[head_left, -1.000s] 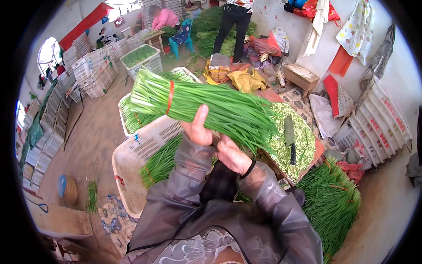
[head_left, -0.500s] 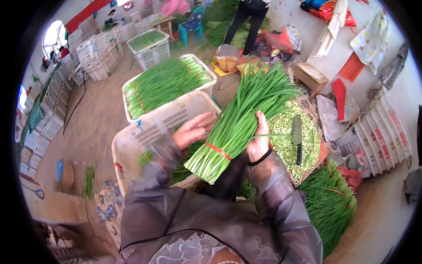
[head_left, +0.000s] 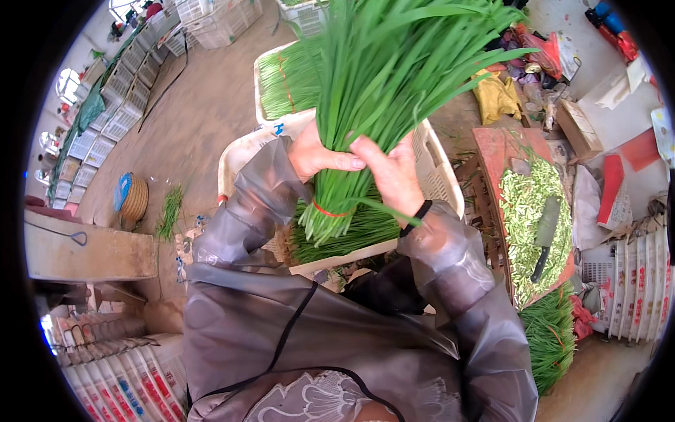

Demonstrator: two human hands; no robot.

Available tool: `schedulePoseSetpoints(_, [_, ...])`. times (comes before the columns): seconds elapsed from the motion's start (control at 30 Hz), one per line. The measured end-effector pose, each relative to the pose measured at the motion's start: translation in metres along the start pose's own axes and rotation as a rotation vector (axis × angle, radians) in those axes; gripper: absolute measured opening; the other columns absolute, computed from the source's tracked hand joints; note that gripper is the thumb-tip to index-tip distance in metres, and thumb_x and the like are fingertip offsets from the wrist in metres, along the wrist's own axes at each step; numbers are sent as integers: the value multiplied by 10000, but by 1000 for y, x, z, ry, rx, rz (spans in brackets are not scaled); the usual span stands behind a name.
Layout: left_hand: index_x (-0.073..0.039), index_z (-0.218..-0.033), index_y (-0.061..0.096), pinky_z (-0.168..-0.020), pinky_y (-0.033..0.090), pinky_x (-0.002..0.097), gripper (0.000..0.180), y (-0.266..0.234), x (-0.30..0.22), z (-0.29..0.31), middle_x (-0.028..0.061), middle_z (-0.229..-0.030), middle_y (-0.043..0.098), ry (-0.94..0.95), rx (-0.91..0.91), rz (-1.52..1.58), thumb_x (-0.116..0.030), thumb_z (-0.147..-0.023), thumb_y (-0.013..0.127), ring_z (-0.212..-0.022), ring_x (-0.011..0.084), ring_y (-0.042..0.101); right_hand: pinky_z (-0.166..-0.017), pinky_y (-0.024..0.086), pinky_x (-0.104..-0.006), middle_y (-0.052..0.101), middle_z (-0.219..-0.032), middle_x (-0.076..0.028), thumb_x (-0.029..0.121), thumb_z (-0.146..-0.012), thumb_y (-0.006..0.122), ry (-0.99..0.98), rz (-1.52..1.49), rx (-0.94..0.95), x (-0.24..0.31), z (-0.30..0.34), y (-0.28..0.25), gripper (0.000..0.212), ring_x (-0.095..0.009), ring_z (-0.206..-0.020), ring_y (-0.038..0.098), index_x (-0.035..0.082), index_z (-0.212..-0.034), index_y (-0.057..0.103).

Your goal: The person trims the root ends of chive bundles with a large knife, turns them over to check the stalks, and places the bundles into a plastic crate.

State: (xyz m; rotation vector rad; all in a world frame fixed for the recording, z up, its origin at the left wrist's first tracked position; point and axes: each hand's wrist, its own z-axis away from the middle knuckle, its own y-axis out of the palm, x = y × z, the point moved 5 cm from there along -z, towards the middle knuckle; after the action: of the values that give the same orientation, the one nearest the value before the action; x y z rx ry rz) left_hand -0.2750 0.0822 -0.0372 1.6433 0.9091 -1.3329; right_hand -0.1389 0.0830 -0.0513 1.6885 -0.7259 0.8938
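"Item one?"
"Bundle (head_left: 401,77), green, one; red band (head_left: 330,210) near the pale cut ends. Location: in the air over the near crate (head_left: 439,165), leaves pointing away from the wearer."
"Held how?"
"Left hand (head_left: 318,155) and right hand (head_left: 391,172), both closed around it above the band, thumbs close together in front."
"The near crate?"
"White, slotted; loose-leaved greens (head_left: 365,244) inside."
"Beyond it?"
"Far crate (head_left: 259,91), white, holding banded greens."
"To the right?"
"Worktop (head_left: 489,151), reddish, spread with cut stems (head_left: 520,243); knife (head_left: 548,224), dark-handled, lying on them. Yellow bag (head_left: 498,97) past it."
"Left side?"
"Basket (head_left: 136,200), woven, on the floor (head_left: 190,133), blue at its top."
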Motion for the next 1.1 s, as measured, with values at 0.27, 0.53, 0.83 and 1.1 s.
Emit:
schedulePoseSetpoints(0.27, [-3, -1296, 565, -996, 445, 328, 613, -61, 119, 22, 83, -1221, 652, -141, 0, -140, 0, -738, 819, -1113, 173, 587, -879, 493, -360, 661, -1119, -80, 182, -814, 795, 448, 124, -305, -119, 11, -113, 507, -168, -952, 626, -28, -1199, 542])
schedulePoseSetpoints(0.53, [-81, -1378, 516, -1028, 431, 420, 708, -161, 323, 100, 142, -1319, 607, -721, -20, -730, -164, -735, 800, -1195, 282, 582, -962, 494, -411, 462, -1440, -193, 210, -965, 608, 570, 141, -181, -73, 10, -110, 678, -299, -1119, 626, 19, -1507, 248])
schedulePoseSetpoints(0.83, [-114, -1392, 494, -1034, 416, 468, 679, -192, 422, 121, 167, -1342, 582, -949, 106, -1078, -225, -771, 746, -1225, 324, 566, -810, 547, -300, 497, -1387, -170, 114, -966, 554, 553, 488, -199, -25, 48, -143, 555, -210, -971, 660, 64, -1478, 346])
schedulePoseSetpoints(1.1, [-126, -1396, 481, -1034, 407, 490, 661, -197, 462, 120, 179, -1346, 571, -964, 116, -1082, -247, -789, 713, -1233, 344, 556, -710, 545, -271, 607, -1218, -133, 148, -960, 587, 632, 581, -292, -15, 67, -176, 448, -190, -844, 669, 21, -1373, 469])
